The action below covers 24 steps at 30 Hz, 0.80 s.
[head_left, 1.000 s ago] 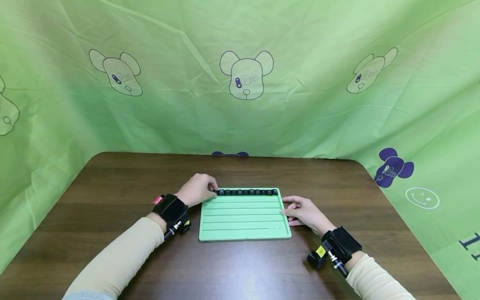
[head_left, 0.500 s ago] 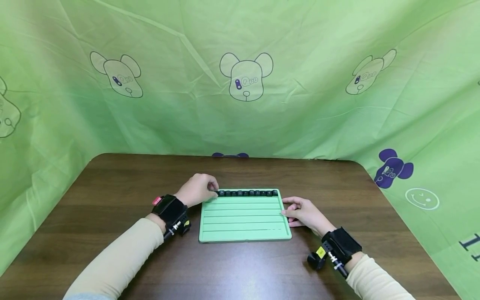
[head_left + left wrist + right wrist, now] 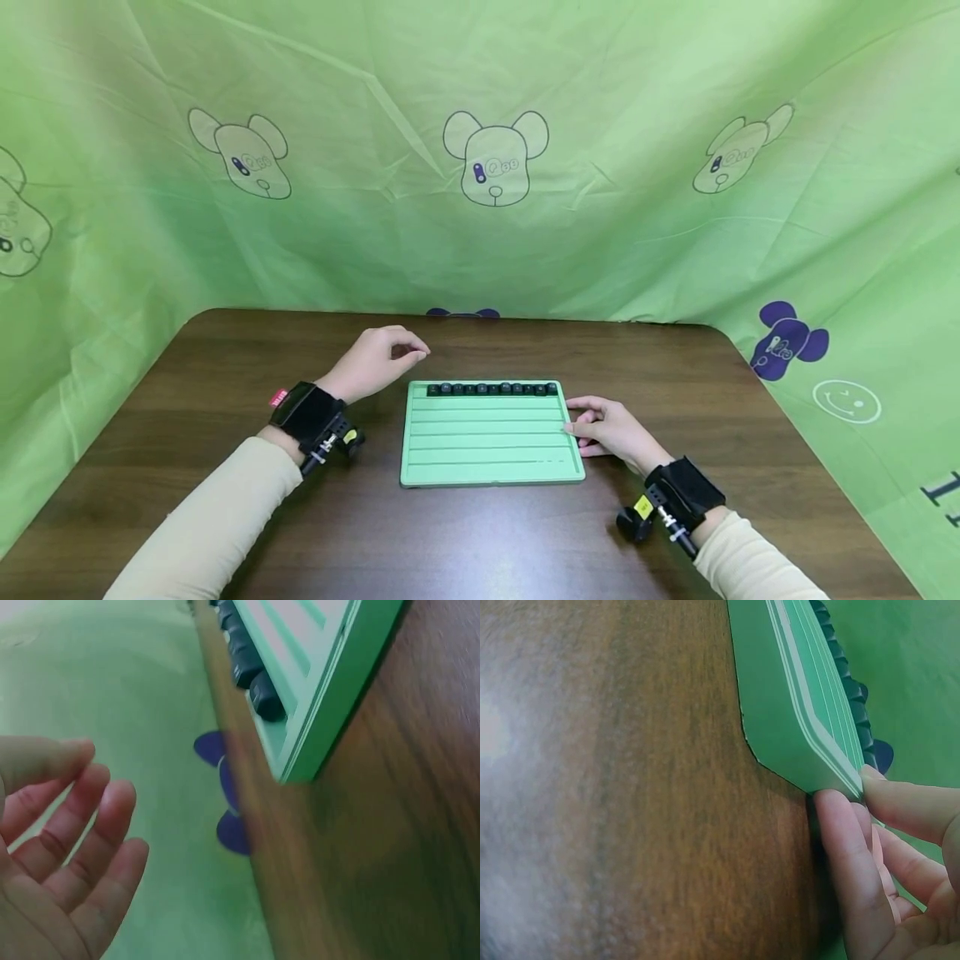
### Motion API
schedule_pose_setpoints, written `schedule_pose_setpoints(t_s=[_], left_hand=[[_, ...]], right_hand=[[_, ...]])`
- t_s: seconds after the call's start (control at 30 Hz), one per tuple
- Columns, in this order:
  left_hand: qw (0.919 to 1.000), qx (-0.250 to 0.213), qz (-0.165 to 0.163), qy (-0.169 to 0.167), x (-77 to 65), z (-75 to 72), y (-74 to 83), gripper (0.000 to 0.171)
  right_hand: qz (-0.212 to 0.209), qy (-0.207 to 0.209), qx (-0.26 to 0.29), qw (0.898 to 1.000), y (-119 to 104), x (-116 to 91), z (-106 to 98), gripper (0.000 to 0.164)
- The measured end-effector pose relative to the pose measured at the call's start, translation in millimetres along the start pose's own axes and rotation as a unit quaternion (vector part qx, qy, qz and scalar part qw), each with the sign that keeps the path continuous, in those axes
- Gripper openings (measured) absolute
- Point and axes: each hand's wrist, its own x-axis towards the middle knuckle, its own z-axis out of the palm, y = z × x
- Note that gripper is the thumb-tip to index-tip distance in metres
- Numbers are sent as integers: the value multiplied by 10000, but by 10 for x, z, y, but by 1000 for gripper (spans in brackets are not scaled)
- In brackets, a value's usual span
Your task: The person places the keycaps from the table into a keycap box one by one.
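Note:
A light green grooved board (image 3: 487, 437) lies flat on the table. Along its far groove runs a row of small black blocks (image 3: 491, 389), packed side by side; their exact kind is hard to tell. My right hand (image 3: 611, 429) pinches the board's right edge, thumb on the rim and fingers at the side, as the right wrist view also shows. My left hand (image 3: 375, 362) is in the air beyond the board's far left corner, apart from it. Its fingers are loosely bent, thumb near the index finger, and nothing is between them in the left wrist view.
The brown wooden table (image 3: 225, 375) has rounded far corners. Behind and beside it hangs a green cloth (image 3: 375, 250) printed with bear heads. Each wrist wears a black strap with a camera, such as the left wrist camera (image 3: 348, 437).
My left hand has let go of the leftmost end of the black row and drawn back up and to the left. The right hand keeps its place on the board's edge.

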Motion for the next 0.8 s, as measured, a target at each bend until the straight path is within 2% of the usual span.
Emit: schedule_pose_setpoints(t_s=[0.13, 0.3, 0.57, 0.8], left_hand=[[9998, -64, 157, 96, -87, -99, -57, 15], [9999, 6, 159, 0, -241, -207, -166, 19], [9987, 209, -226, -400, -581, -427, -458, 21], [9942, 435, -644, -744, -793, -596, -664, 21]], right_hand=[[-50, -50, -6, 10000, 10, -11, 0, 54], [21, 18, 21, 10000, 19, 22, 6, 53], [90, 6, 27, 10000, 19, 32, 3, 52], [95, -48, -10, 9999, 13, 43, -16, 53]])
